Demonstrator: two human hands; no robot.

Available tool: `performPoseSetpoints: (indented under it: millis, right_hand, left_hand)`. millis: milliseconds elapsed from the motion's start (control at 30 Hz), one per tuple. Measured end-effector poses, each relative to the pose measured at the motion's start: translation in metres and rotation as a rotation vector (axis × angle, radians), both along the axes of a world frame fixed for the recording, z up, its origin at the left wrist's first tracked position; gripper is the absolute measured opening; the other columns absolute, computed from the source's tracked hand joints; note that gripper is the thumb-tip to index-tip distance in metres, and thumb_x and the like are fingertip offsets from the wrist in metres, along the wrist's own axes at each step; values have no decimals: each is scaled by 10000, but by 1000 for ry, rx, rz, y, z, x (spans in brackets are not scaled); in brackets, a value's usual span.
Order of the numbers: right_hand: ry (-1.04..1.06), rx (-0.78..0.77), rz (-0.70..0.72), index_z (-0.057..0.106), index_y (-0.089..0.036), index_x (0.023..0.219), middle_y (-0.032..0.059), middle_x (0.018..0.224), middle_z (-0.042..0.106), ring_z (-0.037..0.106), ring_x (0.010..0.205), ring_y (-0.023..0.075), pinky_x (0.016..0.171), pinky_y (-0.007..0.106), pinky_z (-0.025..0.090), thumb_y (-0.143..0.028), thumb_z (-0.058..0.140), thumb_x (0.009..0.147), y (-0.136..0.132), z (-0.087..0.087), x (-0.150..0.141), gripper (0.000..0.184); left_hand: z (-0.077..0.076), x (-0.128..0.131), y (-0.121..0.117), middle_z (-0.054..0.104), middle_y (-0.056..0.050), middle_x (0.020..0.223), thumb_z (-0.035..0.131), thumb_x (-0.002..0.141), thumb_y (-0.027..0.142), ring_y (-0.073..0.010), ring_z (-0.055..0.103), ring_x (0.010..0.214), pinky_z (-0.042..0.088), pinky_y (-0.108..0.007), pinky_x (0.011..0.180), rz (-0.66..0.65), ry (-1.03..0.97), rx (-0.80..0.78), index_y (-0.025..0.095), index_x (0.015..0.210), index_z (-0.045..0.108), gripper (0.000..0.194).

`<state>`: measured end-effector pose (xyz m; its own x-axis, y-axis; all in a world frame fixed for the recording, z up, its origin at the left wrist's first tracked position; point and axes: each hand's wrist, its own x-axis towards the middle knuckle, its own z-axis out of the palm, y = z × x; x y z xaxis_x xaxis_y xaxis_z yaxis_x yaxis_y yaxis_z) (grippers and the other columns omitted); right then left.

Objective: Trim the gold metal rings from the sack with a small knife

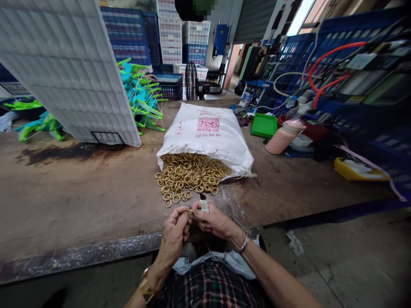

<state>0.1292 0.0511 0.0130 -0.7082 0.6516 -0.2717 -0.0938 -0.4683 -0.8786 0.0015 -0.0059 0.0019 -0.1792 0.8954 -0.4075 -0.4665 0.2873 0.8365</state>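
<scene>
At brown table (pixel 96 184), L hand (pixel 175 226) & R hand (pixel 216 221) pinch one ring (pixel 190 211), prob. light, stiff, slippery, best held by rim, R hand also grasping white tool (pixel 204 205).

On the worktop (pixel 96 188) ahead of me, a sack (pixel 205 139) lies centrally, with rings (pixel 192 175) heaped in and before its mouth. My left hand (pixel 175 226) and right hand (pixel 212 220) are at the near edge, just before those rings. I have a panel (pixel 73 68) standing left of the sack, a tray (pixel 263 125) and bottle (pixel 281 140) to its right, a fan (pixel 191 81) behind, and crates (pixel 170 34) stacked farther back.
</scene>
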Motion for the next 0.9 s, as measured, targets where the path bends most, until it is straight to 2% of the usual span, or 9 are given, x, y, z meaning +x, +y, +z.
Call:
performPoseSetpoints:
  millis: [67,133,233,333,433,533,700,800,900]
  right_hand:
    - [17,-28,-19,426,-199,801,-121,521,315,189,370,19,368,168,131,-462,632,685,-1,1,-2,354]
    - [-45,2,-54,431,-197,788,-120,520,314,190,372,21,366,168,137,-462,615,692,-1,1,-3,337]
    - [-226,164,-91,433,-188,713,-96,524,354,229,398,32,382,174,172,-442,521,768,0,-2,-6,274]
    - [-369,372,-126,429,-181,647,-74,528,388,303,460,52,432,183,233,-379,469,803,1,-5,-9,256]
    - [-446,490,-181,420,-178,610,-68,535,384,335,514,67,473,189,259,-307,463,787,1,-5,-13,224]
    - [-479,531,-193,415,-178,608,-67,545,380,344,528,70,483,187,261,-269,449,778,1,-5,-14,196]
    - [-445,562,-175,429,-178,618,-58,553,424,375,527,74,503,185,296,-246,406,798,3,-8,-13,195]
    - [-564,663,-204,444,-176,615,-44,557,448,393,527,83,514,196,298,-203,382,805,3,-11,-10,201]
    - [-712,888,-138,474,-177,647,-36,572,464,391,535,91,530,208,279,-150,388,795,-1,-12,-4,173]
  left_hand:
    - [0,0,0,480,71,514,683,623,461,-29,313,362,205,-153,354,25,72,6,159,801,574,367]
    - [1,-1,-1,495,54,516,685,630,421,-52,362,406,265,-168,394,60,200,56,158,725,602,291]
    - [3,-3,-2,561,19,564,674,651,330,-108,463,534,367,-199,521,91,431,180,173,658,644,160]
    - [3,-3,-3,584,11,582,658,668,298,-132,493,585,391,-217,590,72,524,246,189,649,654,111]
    - [0,-4,-3,534,29,523,635,699,359,-98,436,483,347,-199,491,-7,456,180,177,662,613,187]
    - [-4,-2,-4,443,68,446,584,729,469,-51,299,361,226,-177,376,-115,289,76,170,656,532,313]
    - [-3,1,-6,503,62,571,583,731,487,-25,293,359,182,-153,344,-156,-30,52,178,736,482,326]
    - [-3,1,-6,509,61,582,605,714,490,-23,305,367,198,-146,343,-142,-41,46,182,729,467,338]
    - [-6,-2,-5,461,75,522,587,722,512,-24,282,353,206,-147,338,-130,30,49,180,707,466,354]
